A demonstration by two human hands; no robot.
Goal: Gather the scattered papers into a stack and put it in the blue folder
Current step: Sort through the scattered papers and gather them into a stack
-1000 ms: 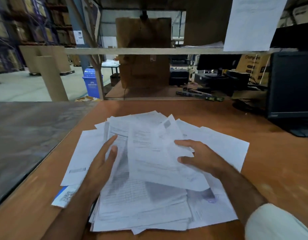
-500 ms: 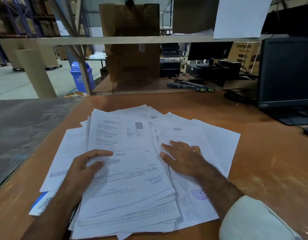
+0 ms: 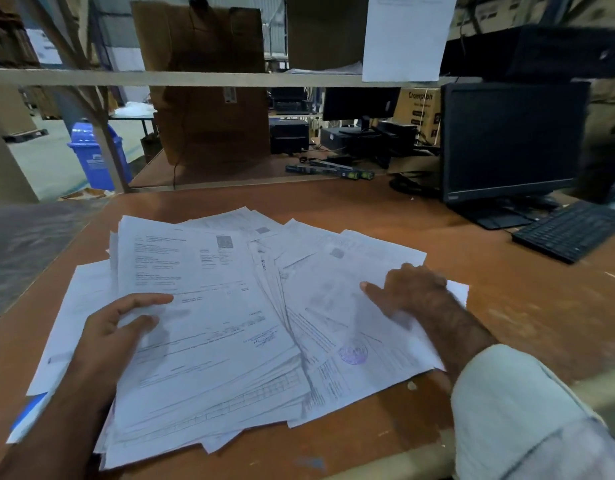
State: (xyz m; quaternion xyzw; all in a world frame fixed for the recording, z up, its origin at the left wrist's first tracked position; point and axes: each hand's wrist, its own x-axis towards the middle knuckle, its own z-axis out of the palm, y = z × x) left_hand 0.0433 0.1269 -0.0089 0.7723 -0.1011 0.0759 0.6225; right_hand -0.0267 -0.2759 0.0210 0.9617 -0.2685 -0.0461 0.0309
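Across the brown wooden worktop (image 3: 507, 327), near its front edge, white printed papers (image 3: 230, 306) are lying fanned; left hand (image 3: 105, 337) fingers, apart, and right hand (image 3: 413, 289), flat, are pressing them, apparently for squaring. Blue folder (image 3: 29, 410) is showing underneath, front-left.

We see a dim indoor scene with a cool, bluish cast. The brightest patch is the pale floor (image 3: 53, 161) far off at the upper left, where daylight seems to come in. The white papers (image 3: 209, 306) catch the most light near us, yet their print stays soft and mostly unreadable. Soft shadows fall on the sheets under the left hand (image 3: 115, 337) and beside the right hand (image 3: 413, 289). The monitor (image 3: 510, 140) is a dark block with no glare. Straight lines such as the shelf (image 3: 160, 77) bow near the edges, and the sleeve (image 3: 527, 420) at the lower right corner smears into blur. The tabletop (image 3: 527, 306) shows faint streaking.
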